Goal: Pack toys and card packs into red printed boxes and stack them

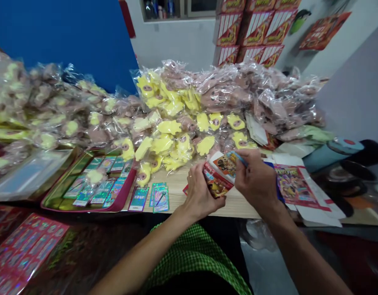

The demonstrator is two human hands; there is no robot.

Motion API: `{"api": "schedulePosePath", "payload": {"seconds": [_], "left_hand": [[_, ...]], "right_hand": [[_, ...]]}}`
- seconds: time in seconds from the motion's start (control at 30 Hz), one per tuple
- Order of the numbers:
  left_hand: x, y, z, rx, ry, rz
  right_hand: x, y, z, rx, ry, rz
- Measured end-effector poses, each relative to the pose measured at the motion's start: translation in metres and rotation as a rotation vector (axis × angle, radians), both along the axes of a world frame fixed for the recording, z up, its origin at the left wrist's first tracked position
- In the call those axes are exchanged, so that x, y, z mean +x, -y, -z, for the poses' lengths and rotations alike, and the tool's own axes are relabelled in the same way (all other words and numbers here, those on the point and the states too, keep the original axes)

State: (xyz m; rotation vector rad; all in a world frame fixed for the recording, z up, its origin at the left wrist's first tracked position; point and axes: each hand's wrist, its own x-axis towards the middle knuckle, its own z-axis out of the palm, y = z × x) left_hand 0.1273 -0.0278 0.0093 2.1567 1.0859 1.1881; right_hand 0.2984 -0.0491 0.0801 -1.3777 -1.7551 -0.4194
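Green checked cloth, left fingers and right fingers pinching red packet

My only feed comes from a camera on the person's head, facing forward and down, close over the left hand and right hand at the wooden table.

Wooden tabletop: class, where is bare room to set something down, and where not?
Bare wood lies between the loose cards and left hand, and along the front edge under the right hand. Bagged yellow-pink pieces crowd the back.
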Motion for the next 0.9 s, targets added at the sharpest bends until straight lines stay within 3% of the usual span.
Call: {"api": "schedulePosePath", "payload": {"seconds": [0.17, 0.3, 0.37, 0.47, 0.63, 0.8, 0.9], "left_hand": [[-0.014, 0.002, 0.004, 0.090, 0.103, -0.065], [-0.015, 0.002, 0.012, 0.151, 0.135, -0.180], [-0.014, 0.002, 0.014, 0.159, 0.147, -0.228], [-0.011, 0.002, 0.016, 0.188, 0.151, -0.249], [-0.005, 0.001, 0.017, 0.208, 0.146, -0.272], [-0.004, 0.001, 0.014, 0.120, 0.106, -0.308], [-0.003, -0.001, 0.013, 0.148, 0.098, -0.303]], "right_hand": [[-0.029, -0.002, -0.014, 0.138, 0.039, -0.055], [-0.037, -0.005, -0.018, 0.078, 0.141, -0.268], [-0.040, -0.007, -0.018, 0.075, 0.143, -0.304], [-0.046, -0.009, -0.016, 0.077, 0.190, -0.312], [-0.052, -0.010, -0.010, -0.104, 0.380, -0.261], [-0.042, -0.021, -0.009, -0.115, 0.279, -0.118], [-0.040, -0.029, -0.013, -0.087, 0.167, -0.205]]}}
